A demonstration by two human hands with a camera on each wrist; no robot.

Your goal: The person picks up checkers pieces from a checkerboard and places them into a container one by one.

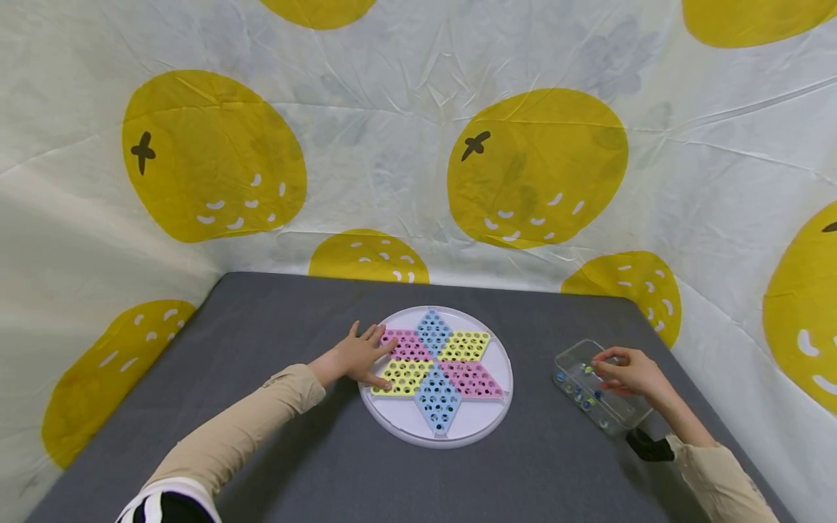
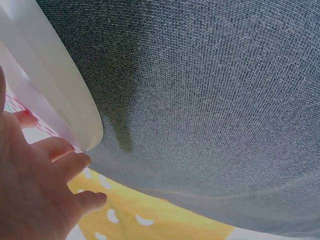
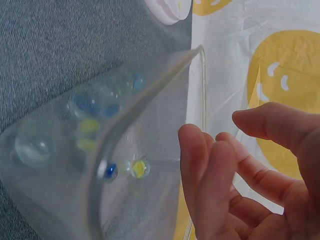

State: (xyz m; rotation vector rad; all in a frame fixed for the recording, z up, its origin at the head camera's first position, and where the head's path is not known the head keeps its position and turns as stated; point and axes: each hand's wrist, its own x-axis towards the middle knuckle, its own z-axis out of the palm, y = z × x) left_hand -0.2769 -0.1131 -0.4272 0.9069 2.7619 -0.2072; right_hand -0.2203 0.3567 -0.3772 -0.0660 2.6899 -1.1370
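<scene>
A round white Chinese checkers board [image 1: 480, 428] lies on the table, its star of pink, yellow and blue triangles full of holes. My left hand [image 1: 358, 356] rests at the board's left side with fingers spread over the pink and yellow areas. In the left wrist view, its fingertips reach the white rim [image 2: 65, 95]. Off to the right stands a clear plastic box [image 1: 631, 414] with several glass marbles [image 1: 578, 396] inside. Over that box hovers my right hand [image 1: 631, 372], fingers bent loosely and thumb apart, no marble visible between them. A yellow-centred marble [image 3: 140, 168] shows beyond the box's near rim.
Dark grey cloth covers the table [image 1: 294, 312], whose right edge runs close beside the box. Behind and around it hangs a white sheet [image 1: 373, 167] printed with big yellow fruit. A black band [image 1: 649, 445] is at my right wrist.
</scene>
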